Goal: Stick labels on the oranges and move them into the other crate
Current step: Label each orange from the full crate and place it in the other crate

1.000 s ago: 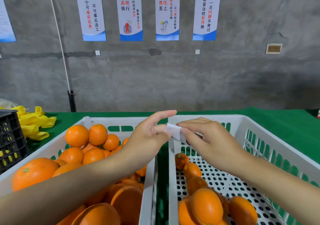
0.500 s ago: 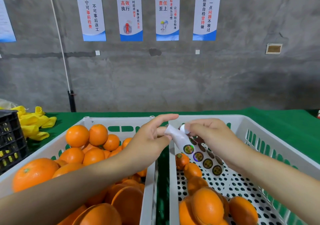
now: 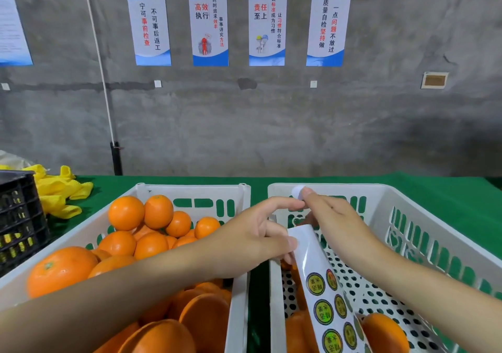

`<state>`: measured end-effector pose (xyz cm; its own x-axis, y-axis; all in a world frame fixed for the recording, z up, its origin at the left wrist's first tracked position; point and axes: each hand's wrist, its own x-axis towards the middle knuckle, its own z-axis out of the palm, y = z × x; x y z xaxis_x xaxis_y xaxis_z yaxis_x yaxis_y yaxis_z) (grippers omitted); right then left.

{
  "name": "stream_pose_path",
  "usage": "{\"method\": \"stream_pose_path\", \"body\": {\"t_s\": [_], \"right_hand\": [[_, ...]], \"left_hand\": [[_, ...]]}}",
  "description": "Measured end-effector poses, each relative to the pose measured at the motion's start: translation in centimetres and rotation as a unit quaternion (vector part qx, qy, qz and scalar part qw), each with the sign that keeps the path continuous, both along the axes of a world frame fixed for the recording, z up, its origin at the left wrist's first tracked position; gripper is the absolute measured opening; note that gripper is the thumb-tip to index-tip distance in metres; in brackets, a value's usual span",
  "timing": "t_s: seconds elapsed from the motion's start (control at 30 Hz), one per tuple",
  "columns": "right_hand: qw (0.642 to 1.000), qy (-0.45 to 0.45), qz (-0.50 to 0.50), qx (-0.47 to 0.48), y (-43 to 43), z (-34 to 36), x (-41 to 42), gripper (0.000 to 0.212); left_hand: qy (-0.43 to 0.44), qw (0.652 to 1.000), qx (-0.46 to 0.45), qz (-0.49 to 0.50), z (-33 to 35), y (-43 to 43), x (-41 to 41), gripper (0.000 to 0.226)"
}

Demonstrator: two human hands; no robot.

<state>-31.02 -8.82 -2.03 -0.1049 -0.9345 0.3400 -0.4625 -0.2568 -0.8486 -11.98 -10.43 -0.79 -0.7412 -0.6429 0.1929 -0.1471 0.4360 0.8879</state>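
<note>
Two white plastic crates stand side by side on a green table. The left crate (image 3: 190, 192) is heaped with oranges (image 3: 126, 213). The right crate (image 3: 423, 225) holds a few oranges (image 3: 384, 332) near its front. My left hand (image 3: 252, 240) pinches the top of a white label strip (image 3: 323, 295) carrying round green and yellow stickers; the strip hangs down over the right crate. My right hand (image 3: 334, 225) pinches a single peeled label (image 3: 298, 192), white side toward me, above the strip near the crate's far rim.
A black crate (image 3: 19, 217) sits at the far left, with yellow foam nets (image 3: 58, 189) behind it. The green table (image 3: 445, 192) runs to a grey concrete wall hung with blue and white posters (image 3: 210, 24).
The label strip has unrolled and hangs lower in my left hand. My right hand has peeled one label off and lifted it upward, away from the strip.
</note>
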Motion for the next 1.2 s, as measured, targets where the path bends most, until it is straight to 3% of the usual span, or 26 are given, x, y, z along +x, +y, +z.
{"method": "stream_pose_path", "body": {"t_s": [0.17, 0.33, 0.43, 0.47, 0.53, 0.57, 0.6, 0.63, 0.73, 0.83, 0.93, 1.0, 1.1, 1.2], "right_hand": [[0.995, 0.093, -0.034, -0.032, -0.2, -0.2, -0.1, 0.057], [0.988, 0.148, -0.013, -0.04, -0.2, -0.2, -0.2, 0.067], [0.977, 0.212, 0.019, -0.024, 0.1, -0.2, -0.4, 0.079], [0.97, 0.241, 0.021, -0.025, 0.1, -0.5, -0.5, 0.085], [0.958, 0.283, 0.01, -0.035, 0.0, -0.9, -0.6, 0.091], [0.956, 0.291, 0.005, -0.04, 0.0, -1.0, -0.7, 0.092], [0.955, 0.293, 0.001, -0.045, 0.0, -1.0, -0.6, 0.093], [0.954, 0.295, -0.001, -0.046, 0.0, -1.0, -0.6, 0.097], [0.954, 0.295, 0.003, -0.045, 0.0, -0.8, -0.5, 0.106], [0.949, 0.313, 0.005, -0.039, 0.3, -0.9, -0.4, 0.106], [0.947, 0.319, 0.006, -0.035, 0.5, -1.1, -0.3, 0.097], [0.948, 0.315, 0.003, -0.04, 0.6, -0.9, -0.1, 0.086], [0.949, 0.311, 0.003, -0.04, 0.8, -0.5, 0.0, 0.078], [0.948, 0.312, -0.015, -0.068, 0.9, -0.1, 0.0, 0.07]], "left_hand": [[0.02, 0.999, 0.039, 0.005, -0.3, -0.6, 0.0, 0.014], [0.052, 0.996, 0.052, 0.056, -0.1, -2.5, 0.3, 0.021], [-0.008, 0.979, -0.078, 0.189, -0.1, -5.9, 2.3, 0.014], [-0.098, 0.949, -0.177, 0.243, -0.2, -7.3, 3.6, 0.013], [-0.371, 0.791, -0.35, 0.338, -0.8, -9.6, 6.6, 0.033], [-0.482, 0.72, -0.342, 0.363, -1.1, -10.3, 8.0, 0.048], [-0.551, 0.68, -0.295, 0.383, -1.4, -10.9, 9.2, 0.061], [-0.583, 0.665, -0.24, 0.399, -1.6, -11.4, 10.1, 0.071], [-0.604, 0.66, -0.194, 0.403, -2.0, -12.7, 11.3, 0.084], [-0.601, 0.645, -0.198, 0.428, -1.9, -13.3, 11.6, 0.078], [-0.593, 0.625, -0.208, 0.463, -2.2, -13.7, 12.1, 0.065], [-0.596, 0.614, -0.23, 0.464, -2.4, -13.9, 12.0, 0.074], [-0.597, 0.629, -0.264, 0.423, -2.5, -13.6, 11.0, 0.085], [-0.514, 0.67, -0.318, 0.431, -1.7, -12.6, 10.1, 0.078]]}}
